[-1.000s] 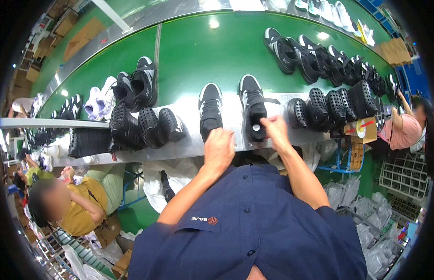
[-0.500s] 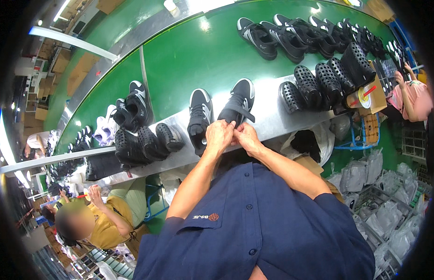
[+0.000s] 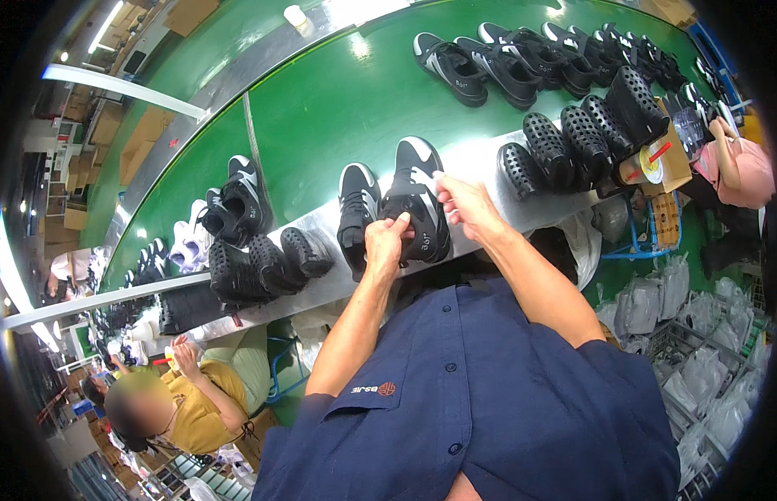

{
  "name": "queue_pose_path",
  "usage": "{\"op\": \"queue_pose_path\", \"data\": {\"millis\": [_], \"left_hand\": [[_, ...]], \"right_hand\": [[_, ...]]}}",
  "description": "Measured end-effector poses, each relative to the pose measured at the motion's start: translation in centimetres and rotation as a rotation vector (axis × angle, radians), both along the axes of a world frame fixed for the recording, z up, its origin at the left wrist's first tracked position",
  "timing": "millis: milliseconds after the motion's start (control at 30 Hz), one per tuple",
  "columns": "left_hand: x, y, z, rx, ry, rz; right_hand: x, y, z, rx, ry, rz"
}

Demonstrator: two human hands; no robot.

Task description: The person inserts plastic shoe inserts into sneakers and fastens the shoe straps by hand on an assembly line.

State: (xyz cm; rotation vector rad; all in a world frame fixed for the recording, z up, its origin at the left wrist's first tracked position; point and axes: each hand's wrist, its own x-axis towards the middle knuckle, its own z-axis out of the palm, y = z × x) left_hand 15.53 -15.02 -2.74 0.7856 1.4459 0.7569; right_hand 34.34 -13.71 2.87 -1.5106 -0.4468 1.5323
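Black shoe (image 3: 431,224) is clamped by left hand (image 3: 383,240), right hand (image 3: 469,204) now separate, grip unclear.

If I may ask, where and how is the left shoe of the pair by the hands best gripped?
Grip the left shoe by its heel, probably best from the near left: it lies sole down, toe pointing away, heel nearest, and the left hand crowds its right side.

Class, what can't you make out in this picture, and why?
All in the head view:
- Left side of the handled shoe: partly covered by the left hand.
- What, if anything, the right hand pinches: too small to tell.
- Far-left shoes: too small and crowded to count.
- Shirt hem: cut off by the lower edge.
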Motion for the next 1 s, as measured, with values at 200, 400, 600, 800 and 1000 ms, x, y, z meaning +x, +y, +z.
{"op": "queue_pose_path", "data": {"millis": [200, 400, 600, 800, 1000], "left_hand": [[0.2, -0.7, -0.7, 0.000, -0.013, 0.034], [0.5, -1.2, -0.9, 0.020, -0.091, 0.156], [1.0, -1.2, -0.4, 0.007, -0.021, 0.140], [0.8, -1.1, -0.9, -0.010, -0.025, 0.163], [1.3, -1.2, -0.3, 0.029, 0.009, 0.149]], "right_hand": [[-1.4, 1.3, -1.1, 0.017, 0.022, 0.179], [-0.9, -1.2, -3.1, -0.037, 0.011, 0.166], [-1.8, -2.7, -5.0, -0.075, 0.026, 0.078], [-2.4, -3.1, -5.3, -0.088, -0.055, 0.098], [-3.0, -3.3, -6.7, 0.073, -0.508, 0.241]]}}
